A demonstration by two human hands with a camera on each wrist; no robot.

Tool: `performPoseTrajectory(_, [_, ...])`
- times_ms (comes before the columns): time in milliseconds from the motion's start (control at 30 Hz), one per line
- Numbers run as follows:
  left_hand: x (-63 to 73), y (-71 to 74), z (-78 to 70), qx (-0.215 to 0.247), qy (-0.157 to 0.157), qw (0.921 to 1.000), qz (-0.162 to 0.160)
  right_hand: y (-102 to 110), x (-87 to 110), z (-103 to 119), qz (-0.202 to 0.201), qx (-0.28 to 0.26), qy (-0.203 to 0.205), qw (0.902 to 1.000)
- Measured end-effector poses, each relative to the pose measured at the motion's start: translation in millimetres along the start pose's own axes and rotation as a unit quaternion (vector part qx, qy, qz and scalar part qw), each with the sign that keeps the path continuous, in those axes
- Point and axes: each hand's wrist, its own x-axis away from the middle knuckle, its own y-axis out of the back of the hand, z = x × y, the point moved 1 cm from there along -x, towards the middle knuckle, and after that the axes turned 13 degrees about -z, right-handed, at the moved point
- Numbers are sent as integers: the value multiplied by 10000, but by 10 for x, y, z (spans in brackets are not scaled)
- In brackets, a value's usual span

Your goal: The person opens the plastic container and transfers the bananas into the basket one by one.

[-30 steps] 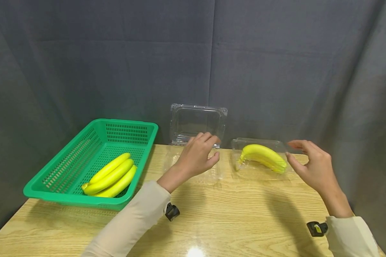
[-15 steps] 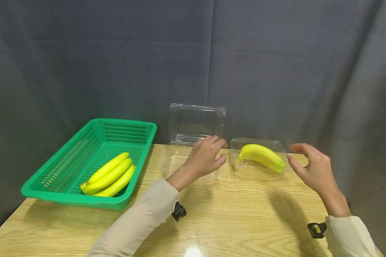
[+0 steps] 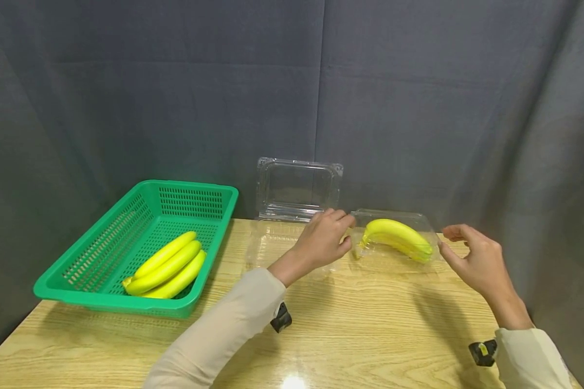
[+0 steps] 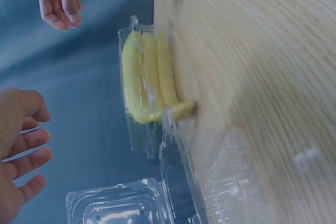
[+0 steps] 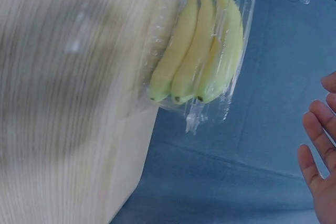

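A bunch of bananas [image 3: 399, 237] sits inside a clear plastic clamshell box [image 3: 420, 219] at the back right of the table. Its plastic covers the bananas in both wrist views. My left hand [image 3: 321, 240] hovers by the left end of this box, palm down, fingers loosely bent around nothing. Off the box's right end is my right hand [image 3: 479, 259], thumb and fingers spread apart and holding nothing. The left wrist view has both hands apart from the boxed bananas [image 4: 149, 72]. At the right wrist view's edge, my right fingers [image 5: 317, 132] are extended.
A second clamshell box [image 3: 277, 243] lies left of the first, its lid [image 3: 299, 186] standing upright. At the left, a green plastic basket [image 3: 126, 302] contains another bunch of bananas [image 3: 167, 265]. Behind the wooden table [image 3: 360, 335] hangs a grey curtain [image 3: 199, 108].
My left hand has moved right, from over the box with the raised lid to the left end of the banana box. My right hand has shifted slightly down and right. The bananas stay in place.
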Motion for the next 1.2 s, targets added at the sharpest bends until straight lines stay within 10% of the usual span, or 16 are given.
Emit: performPoseTrajectory(1200, [-51,-495,-192,-1207,-226,9912,502,-53,172,-268,937,752,187,9926])
